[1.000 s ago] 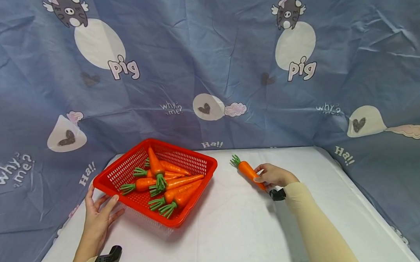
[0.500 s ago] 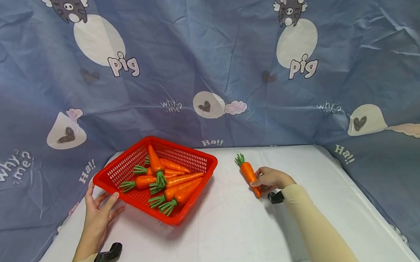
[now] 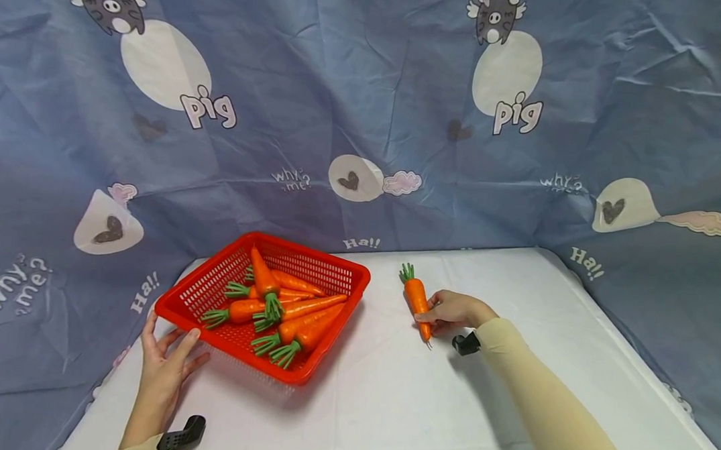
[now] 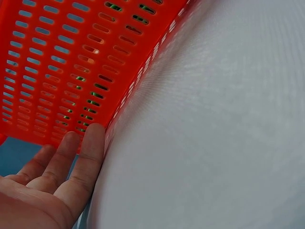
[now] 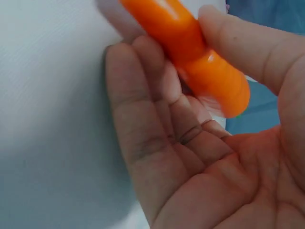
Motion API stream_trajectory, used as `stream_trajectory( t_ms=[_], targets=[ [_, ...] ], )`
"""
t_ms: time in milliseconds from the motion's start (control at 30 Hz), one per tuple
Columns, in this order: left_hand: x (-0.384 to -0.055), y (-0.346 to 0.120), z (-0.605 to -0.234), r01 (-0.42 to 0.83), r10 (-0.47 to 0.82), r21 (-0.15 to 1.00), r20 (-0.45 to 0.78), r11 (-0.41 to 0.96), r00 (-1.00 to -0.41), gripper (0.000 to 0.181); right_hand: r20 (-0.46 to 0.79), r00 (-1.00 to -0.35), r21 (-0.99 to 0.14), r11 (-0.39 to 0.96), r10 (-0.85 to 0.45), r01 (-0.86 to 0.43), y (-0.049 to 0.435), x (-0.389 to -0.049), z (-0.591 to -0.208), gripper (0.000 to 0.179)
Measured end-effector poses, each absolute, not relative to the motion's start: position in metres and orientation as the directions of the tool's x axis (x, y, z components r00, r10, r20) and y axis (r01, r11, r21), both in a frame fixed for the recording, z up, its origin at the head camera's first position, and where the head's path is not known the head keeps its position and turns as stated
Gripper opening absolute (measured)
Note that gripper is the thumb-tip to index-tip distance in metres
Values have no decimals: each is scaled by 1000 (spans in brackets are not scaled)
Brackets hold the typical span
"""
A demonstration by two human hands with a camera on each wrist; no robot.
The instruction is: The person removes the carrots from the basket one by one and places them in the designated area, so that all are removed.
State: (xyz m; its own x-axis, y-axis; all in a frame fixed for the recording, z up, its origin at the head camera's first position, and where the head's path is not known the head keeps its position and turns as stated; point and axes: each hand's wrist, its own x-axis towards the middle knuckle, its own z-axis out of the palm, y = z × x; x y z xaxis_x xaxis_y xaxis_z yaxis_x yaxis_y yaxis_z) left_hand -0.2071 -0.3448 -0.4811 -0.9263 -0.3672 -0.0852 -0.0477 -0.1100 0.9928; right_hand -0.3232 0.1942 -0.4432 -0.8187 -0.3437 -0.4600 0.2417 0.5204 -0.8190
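In the head view an orange carrot (image 3: 415, 294) with green stalks points its leafy end away on the right half of the table. My right hand (image 3: 456, 308) pinches it near its narrow end; thumb and fingers lie on either side of the carrot's orange body (image 5: 186, 47) in the right wrist view. A red plastic basket (image 3: 323, 376) with several carrots (image 3: 308, 310) in it stands on the left. At its near left corner rests my left hand (image 3: 163, 371), fingers spread, thumb at the rim. Its fairly straight fingers (image 4: 90, 152) touch the slotted wall in the left wrist view.
A white cloth (image 3: 388, 414) covers the table. Behind it and along both sides hangs a blue curtain (image 3: 317, 116) with pig prints, close to the basket's far edge. Each wrist wears a small black camera, such as the left one (image 3: 183, 433).
The right hand has drawn the carrot a little left and nearer, turning it so it lies more lengthwise. The left hand and the basket keep their places; the view shifts slightly.
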Motion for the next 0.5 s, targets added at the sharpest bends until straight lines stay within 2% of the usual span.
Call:
stream_trajectory(
  t_ms=[300,500],
  targets=[
    [-208,-344,-479,-40,-363,992,-80,-117,-928,99,-482,-816,-817,499,-318,288,196,-327,-446,36],
    [-208,-342,-479,-65,-379,991,-105,-118,-920,100,-509,-790,-822,467,-343,327,193,-328,-449,27]
  ],
)
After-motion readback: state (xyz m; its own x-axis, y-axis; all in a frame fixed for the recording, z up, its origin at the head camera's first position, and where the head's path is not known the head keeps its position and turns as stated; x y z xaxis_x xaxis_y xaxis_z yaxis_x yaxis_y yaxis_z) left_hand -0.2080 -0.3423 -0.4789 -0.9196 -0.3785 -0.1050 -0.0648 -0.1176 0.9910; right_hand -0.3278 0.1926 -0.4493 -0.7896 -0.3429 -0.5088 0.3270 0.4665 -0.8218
